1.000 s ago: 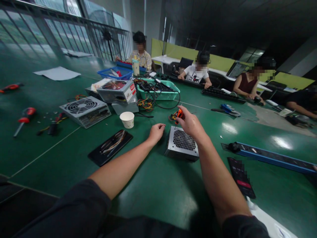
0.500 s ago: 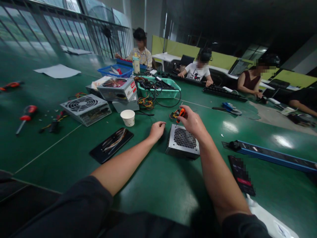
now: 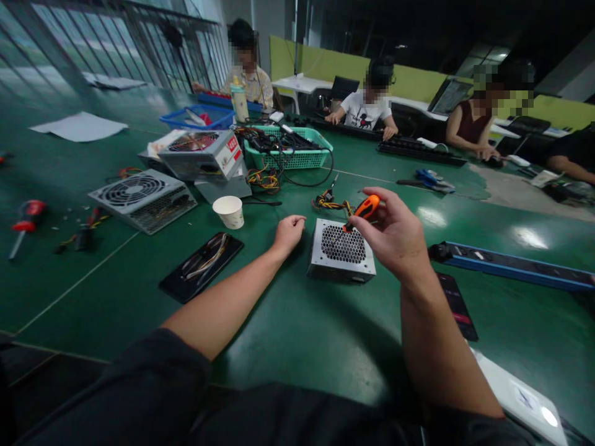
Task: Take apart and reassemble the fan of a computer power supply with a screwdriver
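My right hand grips an orange-and-black screwdriver by its handle, above a grey computer power supply with a honeycomb vent facing up. The screwdriver's thin shaft slants down and left over the vent; whether its tip touches cannot be made out. Beside the power supply's left edge, my left hand rests near the table with its fingers curled together. What those fingers hold, if anything, is hidden. Yellow and black cables lie just behind the power supply.
Left of my hands are a paper cup, a black tray with wires, and another power supply. Stacked power supplies and a green basket stand behind. A blue-edged power strip and phone lie right. People sit across the table.
My right hand has moved with the screwdriver from the power supply's far left corner rightward, over the vent. My left hand stays beside the power supply. The view has shifted slightly.
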Motion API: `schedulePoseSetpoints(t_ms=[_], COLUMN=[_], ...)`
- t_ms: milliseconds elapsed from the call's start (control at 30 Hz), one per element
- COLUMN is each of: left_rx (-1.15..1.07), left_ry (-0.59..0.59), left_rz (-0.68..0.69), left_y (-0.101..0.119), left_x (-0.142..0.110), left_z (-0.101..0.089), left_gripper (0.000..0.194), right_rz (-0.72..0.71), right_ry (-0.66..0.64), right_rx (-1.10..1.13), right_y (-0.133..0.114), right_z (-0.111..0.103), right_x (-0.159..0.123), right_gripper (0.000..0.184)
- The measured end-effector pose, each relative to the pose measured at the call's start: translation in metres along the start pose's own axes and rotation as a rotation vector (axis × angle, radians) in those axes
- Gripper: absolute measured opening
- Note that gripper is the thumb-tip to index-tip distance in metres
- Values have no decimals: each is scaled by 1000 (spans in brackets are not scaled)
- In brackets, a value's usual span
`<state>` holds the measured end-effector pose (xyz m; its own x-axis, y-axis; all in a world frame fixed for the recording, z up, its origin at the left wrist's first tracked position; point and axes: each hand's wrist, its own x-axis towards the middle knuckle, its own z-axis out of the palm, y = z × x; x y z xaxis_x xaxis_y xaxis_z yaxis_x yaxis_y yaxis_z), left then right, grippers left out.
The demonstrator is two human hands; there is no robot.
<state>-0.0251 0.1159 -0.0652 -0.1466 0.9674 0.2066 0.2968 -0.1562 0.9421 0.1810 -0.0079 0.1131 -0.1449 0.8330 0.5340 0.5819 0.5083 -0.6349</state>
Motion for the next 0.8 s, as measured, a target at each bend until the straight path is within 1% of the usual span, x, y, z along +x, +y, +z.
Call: schedulePoseSetpoints(t_ms=[100, 300, 467, 600, 667, 800], left_rx=[-2, -9, -14, -5, -5, -23], left_ry=[-9, -14, 2, -2, 1, 9], left_rz=[-1, -6, 18, -2, -9, -2], left_y=[-1, -2, -2, -2, -2, -3], left_x=[1, 1, -1, -1, -1, 0], left_z=[0, 1, 2, 2, 2, 3], left_gripper=[28, 30, 29, 30, 30, 30], right_rz=[-27, -71, -111, -133, -150, -158], right_ry=[-33, -133, -174, -218, -245, -302], right_rx=[28, -117, -165, -206, -216, -237], right_y=[0, -1, -2, -4, -4, -6], right_z=[5, 13, 15, 16, 17, 17], right_x=[-2, -3, -4, -6, -6, -8], right_gripper=[51, 52, 53, 55, 54, 44])
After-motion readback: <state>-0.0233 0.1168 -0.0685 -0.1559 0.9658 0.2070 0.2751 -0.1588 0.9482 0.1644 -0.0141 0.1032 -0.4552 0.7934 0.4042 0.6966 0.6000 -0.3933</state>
